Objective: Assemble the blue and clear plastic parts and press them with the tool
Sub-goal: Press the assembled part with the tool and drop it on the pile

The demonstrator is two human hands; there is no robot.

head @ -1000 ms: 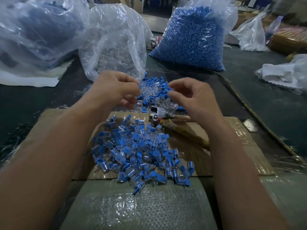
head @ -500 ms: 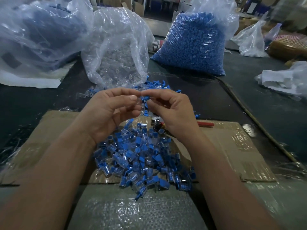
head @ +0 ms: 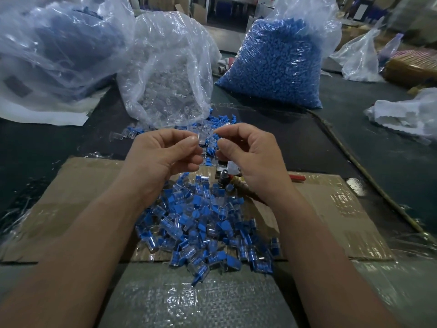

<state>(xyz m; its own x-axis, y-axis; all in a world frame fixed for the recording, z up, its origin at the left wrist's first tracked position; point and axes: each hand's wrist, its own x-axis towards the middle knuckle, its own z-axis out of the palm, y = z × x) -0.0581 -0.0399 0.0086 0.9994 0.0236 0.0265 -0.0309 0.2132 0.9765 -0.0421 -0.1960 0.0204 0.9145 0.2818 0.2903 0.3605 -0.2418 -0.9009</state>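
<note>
My left hand (head: 163, 152) and my right hand (head: 248, 155) are raised side by side above the cardboard. Between thumb and fingers my left hand pinches a small clear plastic part (head: 201, 138). My right hand's fingers are curled and its fingertips pinch something tiny that I cannot make out. Below them lies a heap of assembled blue and clear pieces (head: 203, 223). Behind my hands sit loose blue and clear parts (head: 211, 147). The pressing tool (head: 227, 177), metal-headed with a wooden handle, lies under my right hand, partly hidden.
A bag of clear parts (head: 170, 74) and a bag of blue parts (head: 274, 65) stand at the back. A large bag (head: 52, 48) fills the far left. The cardboard sheet (head: 82, 197) lies on the dark table. White bags (head: 406, 114) sit at the right.
Both hands came together from a spread position over the loose parts, then drew slightly apart and towards me. The clear part now shows at my left fingertips.
</note>
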